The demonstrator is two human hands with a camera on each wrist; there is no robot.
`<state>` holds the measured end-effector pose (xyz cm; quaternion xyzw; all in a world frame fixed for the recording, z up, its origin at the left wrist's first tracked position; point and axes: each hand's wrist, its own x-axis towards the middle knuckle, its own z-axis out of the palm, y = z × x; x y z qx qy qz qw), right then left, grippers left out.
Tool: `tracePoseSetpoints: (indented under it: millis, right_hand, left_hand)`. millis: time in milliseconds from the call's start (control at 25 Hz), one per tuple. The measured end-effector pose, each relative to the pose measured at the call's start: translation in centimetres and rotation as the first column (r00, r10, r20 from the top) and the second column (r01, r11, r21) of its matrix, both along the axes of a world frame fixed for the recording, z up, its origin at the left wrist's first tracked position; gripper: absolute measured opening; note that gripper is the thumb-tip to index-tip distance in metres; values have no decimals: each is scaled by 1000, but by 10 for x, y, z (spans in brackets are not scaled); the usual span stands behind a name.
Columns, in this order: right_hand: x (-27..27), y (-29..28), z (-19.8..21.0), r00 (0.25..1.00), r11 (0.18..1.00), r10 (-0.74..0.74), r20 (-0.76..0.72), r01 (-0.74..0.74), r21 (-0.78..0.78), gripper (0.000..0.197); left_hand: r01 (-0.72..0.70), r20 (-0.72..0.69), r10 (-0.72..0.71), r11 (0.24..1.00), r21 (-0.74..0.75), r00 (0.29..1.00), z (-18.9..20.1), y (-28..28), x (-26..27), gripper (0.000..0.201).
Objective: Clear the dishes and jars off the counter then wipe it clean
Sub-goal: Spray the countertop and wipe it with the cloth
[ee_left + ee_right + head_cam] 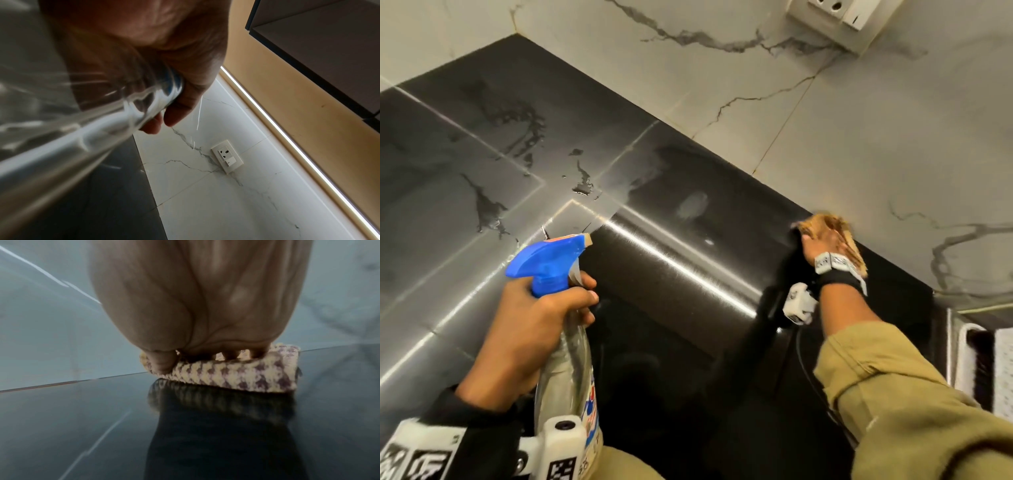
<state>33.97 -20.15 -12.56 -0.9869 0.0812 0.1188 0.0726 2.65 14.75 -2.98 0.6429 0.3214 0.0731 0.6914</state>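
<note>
My left hand (527, 325) grips a clear spray bottle (565, 359) by the neck under its blue trigger head, held over the dark counter (688, 274) with the nozzle pointing toward the back left. The left wrist view shows the bottle (61, 146) close up inside the left hand (174, 48). Far to the right, my right hand (816, 245) holds a folded checked cloth (825, 222) down on the counter, right against the marble back wall. In the right wrist view the right hand (195, 305) has its thumb curled round the cloth (236, 374) and fingertips on top.
Wet streaks (486, 209) lie on the counter's left part. A white wall socket (835, 17) sits on the marble wall (859, 137) above the cloth. A steel edge with something white (983, 363) borders the counter at the right. An upper cabinet (318, 40) hangs overhead.
</note>
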Motion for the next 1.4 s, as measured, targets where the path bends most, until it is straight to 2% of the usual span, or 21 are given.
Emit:
tracePoseSetpoints:
  millis: [80, 200, 280, 360, 520, 640, 680, 720, 760, 840, 880, 920, 960, 1000, 1040, 1080, 1200, 1280, 1320, 1360, 1400]
  right_hand:
    - [-16, -37, 8, 992, 992, -125, 37, 126, -33, 72]
    - [-23, -54, 6, 918, 931, -357, -175, 364, 8, 70]
    - [-20, -32, 3, 873, 898, -427, -237, 441, 6, 71]
    - [-13, 8, 4, 915, 936, -343, -210, 353, 8, 72]
    - [-1, 100, -2, 987, 1000, -31, -159, 31, 0, 73]
    - [-19, 174, -10, 946, 960, 279, -164, -280, 13, 73]
    - [-38, 203, -11, 896, 908, 414, -159, -418, 5, 73]
    - [-64, 230, -11, 810, 823, 562, -170, -569, 11, 73]
    - [-95, 252, -11, 678, 697, 709, -193, -716, 44, 73]
    - [-167, 274, -10, 303, 342, 924, -235, -928, 150, 73]
    - [-202, 272, -9, 111, 159, 964, -241, -968, 193, 71]
    - [-227, 265, -8, -31, 23, 972, -235, -974, 224, 69]
    - [-237, 257, -6, -98, -41, 969, -226, -969, 243, 68]
    - [-229, 252, -3, -113, -63, 976, -187, -966, 252, 67]
    - [-207, 249, -1, -80, -45, 985, -152, -975, 218, 69]
    - [-176, 248, -3, -1, 20, 992, -126, -987, 161, 73]
    - [-51, 249, 2, 414, 411, 908, -59, -910, -58, 95]
    - [15, 259, 2, 633, 630, 767, -111, -774, -60, 79]
    - [30, 271, 1, 686, 692, 709, -163, -721, -25, 69]
    - [35, 287, -4, 694, 704, 698, -175, -710, -6, 64]
    - [25, 305, -12, 645, 647, 749, -152, -761, -37, 63]
  left_hand:
    - [-21, -5, 21, 1000, -7, 1000, 0, 9, -9, 11]
    - [-54, -31, 54, 998, 14, 998, -2, 26, -22, 10]
    - [-64, -39, 65, 998, 17, 997, -3, 34, -28, 10]
    - [-92, -36, 92, 996, 4, 995, -2, 40, -32, 10]
    - [-144, -27, 143, 989, -25, 989, -6, 48, -37, 9]
    - [-162, -21, 161, 986, -42, 987, -10, 50, -34, 10]
    - [-167, -15, 166, 985, -46, 986, -10, 49, -32, 11]
    - [-175, -8, 175, 983, -52, 985, -10, 48, -30, 12]
    - [-183, -1, 184, 981, -62, 983, -9, 48, -29, 12]
    - [-214, 9, 215, 974, -75, 976, -6, 51, -28, 14]
    - [-231, 13, 233, 970, -72, 972, -6, 53, -29, 14]
    - [-249, 13, 250, 967, -63, 968, -5, 57, -31, 14]
    - [-265, 9, 266, 963, -49, 964, -3, 61, -35, 13]
    - [-287, 4, 287, 957, -40, 958, -3, 65, -40, 11]
    - [-313, 1, 314, 949, -34, 950, -2, 69, -46, 9]
    - [-341, -6, 341, 940, -25, 940, -2, 72, -53, 8]
    - [-388, -31, 388, 922, -3, 921, 0, 80, -75, 7]
    - [-463, -39, 463, 886, 0, 886, 3, 86, -95, 9]
    - [-499, -37, 498, 867, 1, 866, 4, 88, -103, 10]
    - [-526, -34, 526, 851, 1, 850, 4, 90, -110, 12]
    - [-547, -28, 547, 837, -2, 837, 5, 92, -115, 13]
